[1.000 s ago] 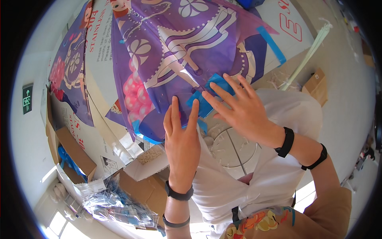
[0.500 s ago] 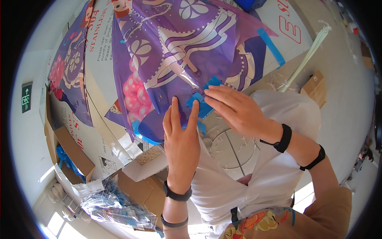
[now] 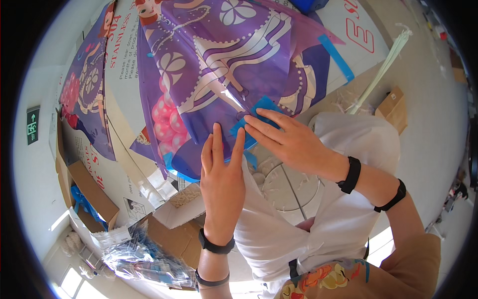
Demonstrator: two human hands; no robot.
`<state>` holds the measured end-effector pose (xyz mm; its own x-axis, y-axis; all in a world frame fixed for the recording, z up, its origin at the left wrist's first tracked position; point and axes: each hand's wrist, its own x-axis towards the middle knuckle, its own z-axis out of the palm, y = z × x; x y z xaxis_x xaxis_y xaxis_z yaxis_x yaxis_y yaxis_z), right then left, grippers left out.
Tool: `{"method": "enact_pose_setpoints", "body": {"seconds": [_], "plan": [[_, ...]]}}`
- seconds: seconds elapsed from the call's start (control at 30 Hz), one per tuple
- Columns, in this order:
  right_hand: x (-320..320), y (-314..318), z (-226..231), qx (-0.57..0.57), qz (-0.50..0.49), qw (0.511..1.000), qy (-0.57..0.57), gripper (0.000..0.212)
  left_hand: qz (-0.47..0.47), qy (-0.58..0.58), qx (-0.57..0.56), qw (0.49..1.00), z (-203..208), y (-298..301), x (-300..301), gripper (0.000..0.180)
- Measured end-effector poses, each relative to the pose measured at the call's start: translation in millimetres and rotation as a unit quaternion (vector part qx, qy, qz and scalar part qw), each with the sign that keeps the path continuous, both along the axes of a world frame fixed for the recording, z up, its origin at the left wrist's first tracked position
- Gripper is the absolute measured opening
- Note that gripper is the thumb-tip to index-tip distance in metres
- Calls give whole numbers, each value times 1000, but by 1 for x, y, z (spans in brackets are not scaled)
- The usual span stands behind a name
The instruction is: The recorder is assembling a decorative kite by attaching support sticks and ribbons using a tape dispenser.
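A purple kite of thin, shiny sheet, printed with a figure in a dress and pink balloons, lies in loose folds before me. My left hand rests on its near edge, fingers stretched and slightly spread. My right hand lies with extended fingers on a blue strip at the same edge, its fingertips close to my left fingers. Both hands look flat, their palms hidden. More blue edging shows left of my left hand.
Under the kite is a white printed carton. Another printed purple piece hangs at the left. Nearby are an opened cardboard box, a clear plastic bag, a bundle of pale rods and a small brown box.
My right hand has slid slightly left along the blue strip, nearer my left fingers. My left hand and the kite have shifted slightly left.
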<state>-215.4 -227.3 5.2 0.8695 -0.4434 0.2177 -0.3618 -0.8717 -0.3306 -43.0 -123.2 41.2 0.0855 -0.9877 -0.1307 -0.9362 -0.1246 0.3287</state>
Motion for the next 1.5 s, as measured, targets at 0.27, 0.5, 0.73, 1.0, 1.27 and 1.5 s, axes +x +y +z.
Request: {"method": "enact_pose_setpoints", "body": {"seconds": [0.27, 0.5, 0.73, 1.0, 1.27, 1.5], "plan": [[1, 2, 4, 17, 0, 1000, 16, 47, -10, -15, 16, 1000, 1, 1, 2, 69], [1, 5, 3, 22, -9, 1000, 14, 48, 6, -7, 22, 1000, 1, 1, -1, 70], [0, 4, 1, 84, -24, 996, -3, 55, 17, -4, 11, 1000, -3, 3, -3, 70], [0, 2, 5, 93, -37, 995, 2, 53, 18, -22, 4, 1000, -4, 3, -5, 70], [1, 2, 5, 55, -36, 998, 17, 51, 24, -30, 4, 999, -5, 2, -8, 70], [1, 1, 7, 54, -39, 998, 21, 51, 29, -31, 7, 999, -5, 2, -8, 72]]}}
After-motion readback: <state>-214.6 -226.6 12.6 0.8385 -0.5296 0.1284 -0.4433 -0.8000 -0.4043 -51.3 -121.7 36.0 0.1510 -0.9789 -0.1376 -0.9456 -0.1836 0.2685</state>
